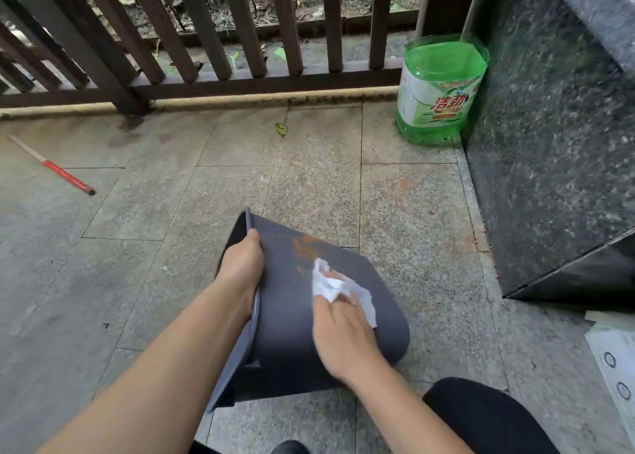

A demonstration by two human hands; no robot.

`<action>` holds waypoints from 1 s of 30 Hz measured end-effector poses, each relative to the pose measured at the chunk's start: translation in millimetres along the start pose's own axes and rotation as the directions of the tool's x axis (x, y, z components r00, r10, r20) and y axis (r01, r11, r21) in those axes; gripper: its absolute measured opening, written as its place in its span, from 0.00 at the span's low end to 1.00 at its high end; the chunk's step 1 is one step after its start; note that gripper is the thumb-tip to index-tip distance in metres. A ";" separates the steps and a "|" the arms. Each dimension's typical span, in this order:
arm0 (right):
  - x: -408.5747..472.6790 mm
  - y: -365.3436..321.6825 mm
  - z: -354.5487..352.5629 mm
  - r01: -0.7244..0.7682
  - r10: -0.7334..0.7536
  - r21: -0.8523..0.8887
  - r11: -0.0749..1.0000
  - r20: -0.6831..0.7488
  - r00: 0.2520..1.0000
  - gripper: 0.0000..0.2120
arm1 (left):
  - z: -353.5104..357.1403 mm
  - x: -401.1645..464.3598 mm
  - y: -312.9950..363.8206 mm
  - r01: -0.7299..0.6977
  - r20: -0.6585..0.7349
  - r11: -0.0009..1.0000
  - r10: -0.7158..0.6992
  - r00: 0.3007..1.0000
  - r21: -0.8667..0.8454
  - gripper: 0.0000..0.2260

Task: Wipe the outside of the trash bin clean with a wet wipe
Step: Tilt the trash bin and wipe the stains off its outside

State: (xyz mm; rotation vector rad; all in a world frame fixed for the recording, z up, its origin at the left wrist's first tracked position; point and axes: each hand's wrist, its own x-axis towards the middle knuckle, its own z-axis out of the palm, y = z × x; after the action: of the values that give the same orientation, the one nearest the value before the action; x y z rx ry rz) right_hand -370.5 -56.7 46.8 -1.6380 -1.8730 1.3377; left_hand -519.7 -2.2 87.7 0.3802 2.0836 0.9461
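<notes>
A dark grey trash bin (288,316) lies tipped on its side on the stone floor, its open mouth facing left. My left hand (242,264) grips the rim, thumb on the outer wall and fingers inside. My right hand (343,340) presses a crumpled white wet wipe (335,287) against the bin's upturned side. An orange-brown smear (304,247) marks the wall just above the wipe.
A large green detergent bottle (439,89) stands in the corner by a dark speckled stone block (556,127). A brown wooden railing (206,41) runs along the back. A red-tipped stick (58,170) lies at left. White paper (615,364) sits at right; my dark-trousered knee (481,415) is below.
</notes>
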 end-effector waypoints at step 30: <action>-21.4 -21.5 7.3 0.379 -0.370 0.010 0.925 0.235 0.899 0.28 | -13.3 -10.8 -8.0 0.046 0.137 0.998 -0.052 0.989 0.048 0.19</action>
State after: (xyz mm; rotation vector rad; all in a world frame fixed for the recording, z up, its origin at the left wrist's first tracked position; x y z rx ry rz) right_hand -382.6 -77.0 67.2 -1.0878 -2.2179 1.3756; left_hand -522.6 -20.1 93.1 0.4047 1.9813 0.8224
